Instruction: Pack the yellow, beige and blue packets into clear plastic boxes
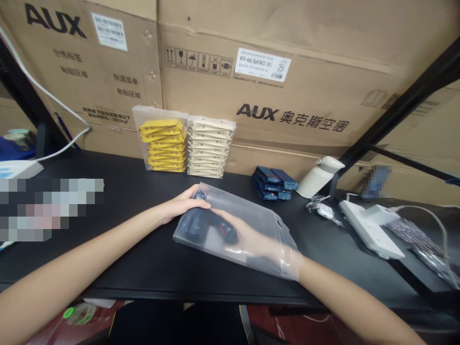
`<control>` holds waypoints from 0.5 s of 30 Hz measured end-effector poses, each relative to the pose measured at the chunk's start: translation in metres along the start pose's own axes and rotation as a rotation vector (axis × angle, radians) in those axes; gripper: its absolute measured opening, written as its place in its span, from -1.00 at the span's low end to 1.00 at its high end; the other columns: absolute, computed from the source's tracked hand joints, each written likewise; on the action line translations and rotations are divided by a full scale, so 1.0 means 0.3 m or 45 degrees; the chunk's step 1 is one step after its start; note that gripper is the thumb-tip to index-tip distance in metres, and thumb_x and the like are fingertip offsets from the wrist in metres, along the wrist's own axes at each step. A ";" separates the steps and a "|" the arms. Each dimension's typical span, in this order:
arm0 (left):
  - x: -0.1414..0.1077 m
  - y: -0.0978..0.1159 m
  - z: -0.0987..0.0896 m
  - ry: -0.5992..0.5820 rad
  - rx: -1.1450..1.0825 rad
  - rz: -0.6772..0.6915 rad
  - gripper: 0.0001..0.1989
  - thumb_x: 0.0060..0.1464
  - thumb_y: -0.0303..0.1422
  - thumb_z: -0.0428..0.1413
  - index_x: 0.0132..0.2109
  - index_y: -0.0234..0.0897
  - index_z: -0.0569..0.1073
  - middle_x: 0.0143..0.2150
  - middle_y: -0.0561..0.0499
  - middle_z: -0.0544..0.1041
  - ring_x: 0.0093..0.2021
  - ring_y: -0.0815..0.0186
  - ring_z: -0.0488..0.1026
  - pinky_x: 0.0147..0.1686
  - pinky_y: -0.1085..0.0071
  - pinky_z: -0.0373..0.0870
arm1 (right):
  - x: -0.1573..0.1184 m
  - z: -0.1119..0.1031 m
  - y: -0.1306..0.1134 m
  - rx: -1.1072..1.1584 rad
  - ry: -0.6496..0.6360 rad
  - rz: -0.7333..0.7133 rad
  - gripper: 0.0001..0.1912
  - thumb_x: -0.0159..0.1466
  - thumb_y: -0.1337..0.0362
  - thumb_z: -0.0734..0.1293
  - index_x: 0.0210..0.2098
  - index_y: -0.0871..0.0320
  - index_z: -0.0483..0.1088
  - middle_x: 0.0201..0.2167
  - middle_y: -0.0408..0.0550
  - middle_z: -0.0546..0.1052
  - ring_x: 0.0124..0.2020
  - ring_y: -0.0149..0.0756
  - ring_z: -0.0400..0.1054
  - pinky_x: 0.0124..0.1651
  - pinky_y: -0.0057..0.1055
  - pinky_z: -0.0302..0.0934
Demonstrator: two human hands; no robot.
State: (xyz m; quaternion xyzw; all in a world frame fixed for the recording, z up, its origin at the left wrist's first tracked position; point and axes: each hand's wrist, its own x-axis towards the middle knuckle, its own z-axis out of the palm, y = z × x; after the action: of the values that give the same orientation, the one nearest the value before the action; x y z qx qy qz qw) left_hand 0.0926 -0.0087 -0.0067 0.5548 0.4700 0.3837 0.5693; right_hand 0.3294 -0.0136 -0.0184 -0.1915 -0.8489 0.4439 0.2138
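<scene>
A frosted translucent plastic bag [251, 206] lies on its side over the black table, its open end facing right. My left hand [186, 202] grips the closed left end from outside, fingers curled round the edge. Through the open end my right hand [247, 235] reaches inside, with its wrist at the opening. It is closed on a dark blue packet [227, 231], seen blurred through the plastic. More dark blue packets [192, 223] sit at the bag's left end, beneath my left hand. Behind, to the right, a pile of dark blue packets [275, 183] rests on the table.
Filled bags of yellow packets [167, 146] and cream packets [210, 148] stand against large cardboard boxes [305, 86]. To the right are a white bottle [319, 176], small clear-wrapped items [324, 210], a power strip [372, 229] and a black metal frame [406, 108].
</scene>
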 end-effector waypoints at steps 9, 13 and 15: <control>0.015 0.008 -0.054 0.028 -0.150 -0.053 -0.44 -0.17 -0.31 0.33 0.03 -0.09 0.37 -0.08 0.04 0.53 -0.06 0.09 0.53 -0.16 0.25 0.47 | 0.025 -0.120 0.016 0.249 0.203 0.222 -0.81 0.04 0.35 0.38 -0.31 0.11 0.51 -0.30 -0.10 0.54 -0.20 -0.15 0.40 -0.07 -0.25 0.28; -0.013 0.024 -0.018 -0.065 -0.078 -0.051 -0.47 -0.16 -0.29 0.32 0.01 -0.10 0.39 -0.13 0.05 0.52 -0.01 0.06 0.50 -0.14 0.24 0.46 | 0.030 -0.069 0.010 0.291 0.120 0.146 -0.69 0.03 0.47 0.34 -0.23 0.10 0.46 -0.25 -0.12 0.54 -0.18 -0.21 0.42 -0.08 -0.29 0.29; -0.028 0.034 0.009 -0.075 -0.026 -0.007 -0.49 -0.15 -0.28 0.31 0.00 -0.12 0.39 -0.14 0.06 0.50 0.00 0.09 0.47 -0.08 0.25 0.42 | 0.035 -0.025 0.017 0.357 0.267 0.056 -0.67 0.04 0.52 0.33 -0.22 0.09 0.37 -0.21 -0.10 0.53 -0.16 -0.24 0.44 -0.09 -0.29 0.31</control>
State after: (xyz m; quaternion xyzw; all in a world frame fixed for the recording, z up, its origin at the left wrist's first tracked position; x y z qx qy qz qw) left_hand 0.0939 -0.0167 0.0043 0.5587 0.4505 0.3704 0.5897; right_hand 0.3253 -0.0005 -0.0169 -0.2234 -0.7474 0.5401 0.3159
